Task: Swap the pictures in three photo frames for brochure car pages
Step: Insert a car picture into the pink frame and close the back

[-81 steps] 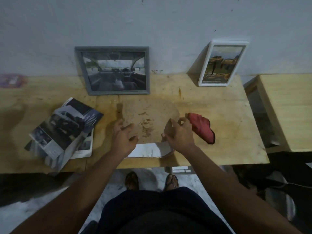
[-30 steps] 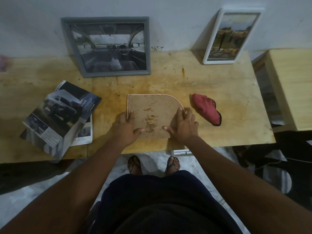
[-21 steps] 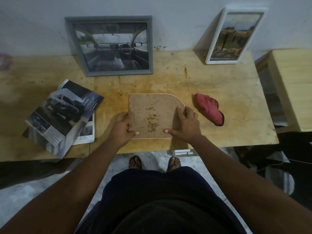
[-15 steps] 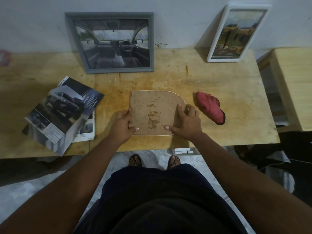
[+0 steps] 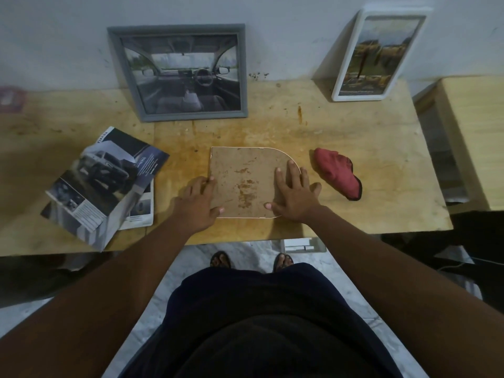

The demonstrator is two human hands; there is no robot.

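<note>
An arch-topped photo frame lies face down mid-table, its stained brown backing board up. My left hand grips its left edge, thumb on the lower left corner. My right hand lies flat on the board's right side, fingers spread. A grey frame holding a car-interior picture leans on the wall at the back. A white frame with a landscape-coloured picture leans at the back right. Folded car brochure pages sit in a loose pile at the left.
A crumpled red cloth lies just right of my right hand. The wooden table ends near my body; a second wooden table stands to the right across a gap. A pink object sits far left.
The face-down frame has been pushed from the table's front edge further onto the table. My right hand has flattened onto the backing board; my left hand stays at its left edge.
</note>
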